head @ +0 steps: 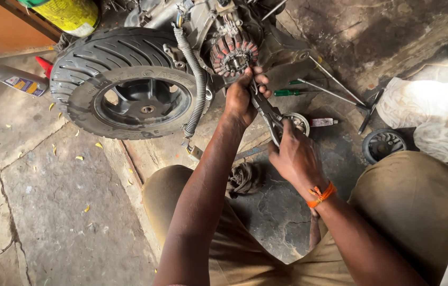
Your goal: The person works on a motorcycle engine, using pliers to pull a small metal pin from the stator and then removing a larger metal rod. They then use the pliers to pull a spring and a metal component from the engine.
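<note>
Pliers (266,110) between both hands, beside stator (233,53)

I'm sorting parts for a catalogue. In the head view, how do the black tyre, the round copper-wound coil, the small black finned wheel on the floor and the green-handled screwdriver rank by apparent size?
Largest to smallest:
1. Black tyre, by far.
2. Copper-wound coil and small black finned wheel: they look alike, so I won't rank them.
3. Green-handled screwdriver: long but thin, least area.

Dark metal pliers (266,112) slant from the copper-wound stator (233,54) down toward the knees.
</note>
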